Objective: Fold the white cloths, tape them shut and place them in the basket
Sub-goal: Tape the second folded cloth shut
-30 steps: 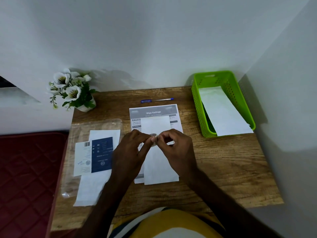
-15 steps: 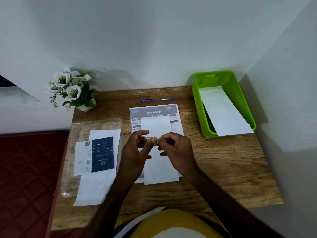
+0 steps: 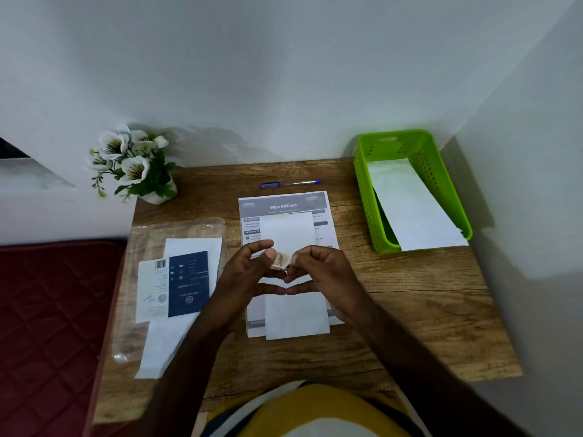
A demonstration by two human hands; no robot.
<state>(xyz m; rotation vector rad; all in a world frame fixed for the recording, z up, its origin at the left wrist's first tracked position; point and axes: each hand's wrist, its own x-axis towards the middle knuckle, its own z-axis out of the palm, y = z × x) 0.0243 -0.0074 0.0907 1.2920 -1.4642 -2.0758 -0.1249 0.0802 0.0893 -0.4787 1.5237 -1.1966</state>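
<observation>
1. Wood-grain tabletop [image 3: 426, 294] stood against a pale wall and filled the corner of the room, with a dark red quilted mattress [image 3: 47, 326] just beside its left edge.
2. At the back left corner sat a small white pot of white flowers [image 3: 134, 165].
3. Along the left edge lay a clear plastic sleeve [image 3: 151, 238], and on it a white sheet [image 3: 192, 247] topped by a dark blue card [image 3: 188, 283] and a white barcode label [image 3: 153, 291].
4. Near the back edge, at the middle, a blue pen [image 3: 290, 183] lay crosswise.
5. Just in front of the pen lay a printed sheet headed "Wipe Railings" [image 3: 284, 203], and a folded white cloth [image 3: 296, 320] lay lengthwise on it, its near end reaching past the sheet toward the front edge.
6. The left hand [image 3: 249, 275] hovered above the cloth's middle, thumb and forefinger pinching a small piece of tape [image 3: 280, 260], the other fingers loosely extended.
7. The right hand [image 3: 325, 272] met it from the other side, fingertips pinching the same piece of tape, lower fingers touching those of the left hand.
8. At the back right corner stood a green perforated basket [image 3: 426, 152], and a second folded white cloth [image 3: 410, 206] lay inside it, its near end sticking out over the basket's front rim.
</observation>
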